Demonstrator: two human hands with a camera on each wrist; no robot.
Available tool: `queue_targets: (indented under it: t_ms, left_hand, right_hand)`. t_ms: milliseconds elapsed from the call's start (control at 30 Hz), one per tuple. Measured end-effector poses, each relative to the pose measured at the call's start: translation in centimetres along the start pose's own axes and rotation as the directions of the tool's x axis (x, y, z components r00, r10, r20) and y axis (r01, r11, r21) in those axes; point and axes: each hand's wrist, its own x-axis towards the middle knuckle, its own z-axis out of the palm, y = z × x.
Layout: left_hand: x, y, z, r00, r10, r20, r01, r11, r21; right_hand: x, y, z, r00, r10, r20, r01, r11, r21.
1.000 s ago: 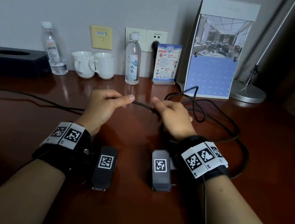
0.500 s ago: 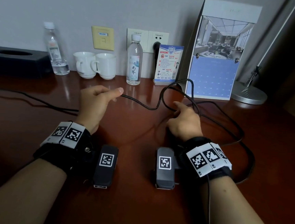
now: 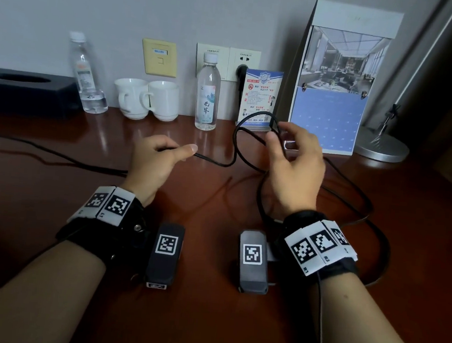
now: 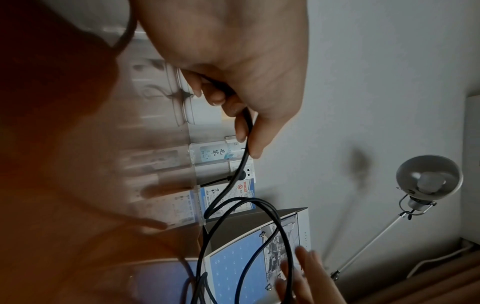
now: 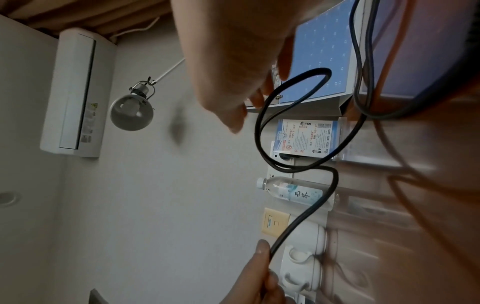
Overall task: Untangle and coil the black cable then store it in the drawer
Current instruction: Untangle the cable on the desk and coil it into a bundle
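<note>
The black cable [image 3: 214,162] runs in from the left across the wooden desk [image 3: 206,320]. It passes through my left hand [image 3: 157,162], then rises in a loop to my right hand [image 3: 296,172]. My left hand pinches it between thumb and fingers, as the left wrist view shows for hand [image 4: 233,61] and cable [image 4: 224,189]. My right hand is raised off the desk with its fingers curled round the top of the loop [image 5: 257,131]. More cable lies in loose curves to the right and under my right wrist. No drawer is in view.
Along the wall stand a black tissue box [image 3: 27,88], two water bottles [image 3: 207,98], two white cups [image 3: 149,99], a sign card [image 3: 258,97], a desk calendar [image 3: 332,98] and a lamp base [image 3: 380,146]. A plug sits in the wall socket [image 3: 242,68].
My right hand has moved away from the left hand, up and towards the calendar, lifting a loop of cable off the desk. My left hand has kept its hold and drifted slightly left.
</note>
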Motion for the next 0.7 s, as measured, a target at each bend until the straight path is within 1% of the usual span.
queue_targets:
  t_ms: [33, 67, 100, 133, 267, 333, 367, 467, 533, 567, 600, 633, 700]
  left_hand:
    - [0.0, 0.0, -0.01, 1.0, 0.001, 0.004, -0.001, 1.0, -0.005]
    - [-0.01, 0.04, 0.0, 1.0, 0.003, 0.006, -0.003, 1.0, -0.012]
    - [-0.03, 0.09, -0.01, 1.0, 0.003, 0.003, -0.003, 1.0, -0.02]
    - [0.0, 0.12, -0.01, 1.0, 0.002, -0.006, -0.002, 0.999, -0.033]
    - [0.22, -0.04, -0.14, 0.998, 0.001, -0.064, -0.007, 0.996, -0.084]
    - [0.23, -0.08, -0.15, 0.997, -0.004, -0.073, -0.003, 0.996, -0.093]
    - [0.21, -0.06, -0.17, 0.997, -0.012, -0.075, 0.005, 0.995, -0.096]
    - [0.31, 0.1, -0.27, 0.991, -0.061, -0.119, 0.045, 0.99, -0.131]
    - [0.51, 0.2, -0.36, 0.986, -0.083, -0.145, 0.057, 0.984, -0.172]
    - [0.55, 0.21, -0.39, 0.987, -0.075, -0.139, 0.051, 0.984, -0.171]
    - [0.51, 0.15, -0.34, 0.991, -0.058, -0.121, 0.039, 0.987, -0.153]
    - [0.43, 0.07, -0.27, 0.995, -0.035, -0.097, 0.023, 0.992, -0.125]
    - [0.19, -0.12, -0.09, 0.999, 0.012, -0.044, -0.015, 0.998, -0.058]
  right_hand:
    - [0.03, 0.17, 0.14, 0.993, 0.031, 0.114, -0.027, 0.999, -0.037]
    - [-0.04, 0.17, 0.26, 0.971, 0.072, 0.226, -0.057, 0.996, -0.071]
    - [-0.16, 0.13, 0.3, 0.945, 0.109, 0.308, -0.083, 0.992, -0.098]
    - [-0.26, 0.09, 0.29, 0.922, 0.144, 0.36, -0.106, 0.987, -0.123]
    - [-0.41, -0.07, 0.07, 0.849, 0.256, 0.463, -0.15, 0.956, -0.253]
    - [-0.6, -0.14, -0.01, 0.806, 0.317, 0.5, -0.129, 0.919, -0.374]
    - [-0.61, -0.16, -0.08, 0.795, 0.353, 0.494, -0.125, 0.891, -0.436]
    - [-0.44, 0.02, -0.16, 0.802, 0.442, 0.402, -0.141, 0.794, -0.591]
    - [-0.31, 0.05, -0.18, 0.811, 0.481, 0.334, -0.196, 0.761, -0.619]
    - [-0.26, -0.09, -0.19, 0.82, 0.479, 0.312, -0.23, 0.776, -0.587]
    - [-0.24, -0.23, -0.28, 0.841, 0.452, 0.297, -0.25, 0.812, -0.528]
    - [-0.29, -0.42, -0.39, 0.871, 0.4, 0.285, -0.248, 0.859, -0.449]
    - [-0.45, -0.81, -0.52, 0.931, 0.244, 0.272, -0.178, 0.953, -0.246]
